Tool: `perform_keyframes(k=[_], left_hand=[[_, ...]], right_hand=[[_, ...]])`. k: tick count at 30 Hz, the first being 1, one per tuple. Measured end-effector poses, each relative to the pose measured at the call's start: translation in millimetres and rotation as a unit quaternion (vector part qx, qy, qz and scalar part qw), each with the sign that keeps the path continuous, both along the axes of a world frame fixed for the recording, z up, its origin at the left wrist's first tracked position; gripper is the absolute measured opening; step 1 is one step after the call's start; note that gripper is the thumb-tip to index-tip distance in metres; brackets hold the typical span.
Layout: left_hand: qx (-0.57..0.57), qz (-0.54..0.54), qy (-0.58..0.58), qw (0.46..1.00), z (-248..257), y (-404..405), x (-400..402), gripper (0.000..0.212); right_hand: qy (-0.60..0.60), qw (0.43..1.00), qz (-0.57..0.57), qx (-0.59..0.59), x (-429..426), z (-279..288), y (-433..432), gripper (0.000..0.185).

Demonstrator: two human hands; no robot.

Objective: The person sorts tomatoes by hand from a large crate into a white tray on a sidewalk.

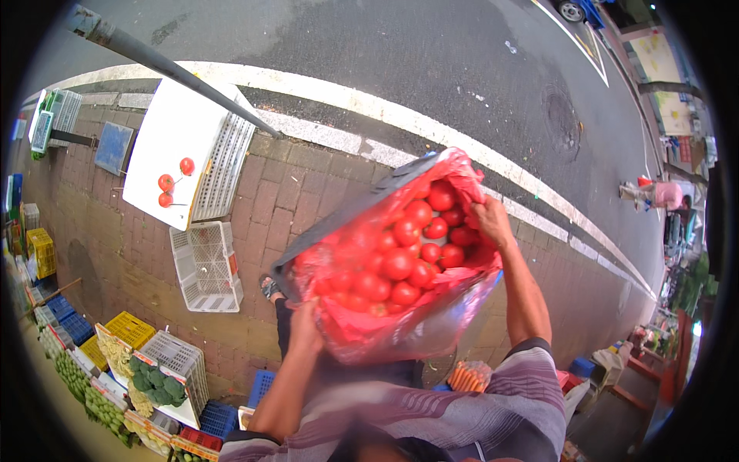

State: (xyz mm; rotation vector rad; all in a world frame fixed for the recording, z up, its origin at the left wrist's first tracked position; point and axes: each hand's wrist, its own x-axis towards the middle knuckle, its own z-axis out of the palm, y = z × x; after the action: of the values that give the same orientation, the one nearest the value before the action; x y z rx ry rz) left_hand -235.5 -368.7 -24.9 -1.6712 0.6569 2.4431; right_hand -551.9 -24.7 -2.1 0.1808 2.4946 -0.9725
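Observation:
In front of my body is a red plastic bag [398, 332] full of ripe tomatoes [398, 263], its mouth spread wide. A dark grey edge [358, 199], blurred, runs along its far side; I cannot tell whether it belongs to a box around the bag. My left hand [306, 323] grips the near left rim of the bag. At the far right corner, my right hand [491, 216] holds the bunched plastic. To the left stands a white board [167, 133] on stacked white crates [222, 164], with three tomatoes [165, 183] lying on it.
A white plastic crate [208, 268] lies on the brick pavement by the board. A metal pole [173, 72] slants past the board. Broccoli [156, 381] and other vegetables fill crates at lower left. Bagged carrots [469, 376] sit near my right side. Beyond the kerb runs a road [369, 52].

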Motion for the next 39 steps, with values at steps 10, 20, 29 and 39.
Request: perform_keyframes(k=[10,20,29,39], left_hand=[[-0.038,-0.050,0.023,0.998,-24,149,-77,0.023],[-0.087,-0.197,0.074,0.974,-52,144,-82,0.023],[-0.085,-0.423,-0.054,0.900,-38,28,-113,0.050],[-0.239,-0.446,0.013,0.863,-146,-40,-223,0.019]], right_hand=[[0.084,0.983,0.052,0.158,-97,-33,99,0.025],[0.223,0.965,0.007,0.138,-83,-70,131,0.050],[0.272,0.891,-0.299,0.208,110,-54,164,0.053],[-0.271,0.857,-0.379,0.219,404,-92,71,0.058]])
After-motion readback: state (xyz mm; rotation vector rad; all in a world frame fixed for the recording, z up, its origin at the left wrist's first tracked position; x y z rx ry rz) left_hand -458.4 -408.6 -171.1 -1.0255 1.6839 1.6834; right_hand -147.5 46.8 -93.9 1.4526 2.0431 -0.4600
